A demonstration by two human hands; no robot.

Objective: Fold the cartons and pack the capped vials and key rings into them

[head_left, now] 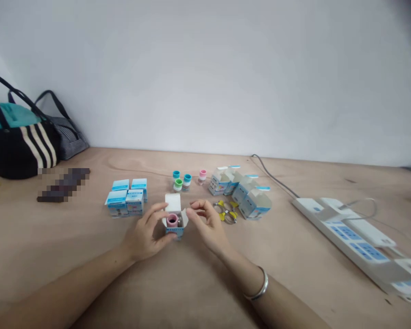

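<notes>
A black bag (12, 153) stands left, a white power strip (358, 249) right.

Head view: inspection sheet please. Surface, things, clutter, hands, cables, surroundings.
Surface: brown tabletop.
Things: open carton holding a pink-rimmed container; four boxes left; four bottles with coloured tops behind; open boxes and yellow-tabbed metal rings right.
Clutter: black tote bag, striped bag, pixelated dark object, left.
Hands: left hand holds the open carton; right hand at its flap, contact unclear.
Cables: gray cable from power strip toward wall.
Surroundings: plain white wall behind.
</notes>
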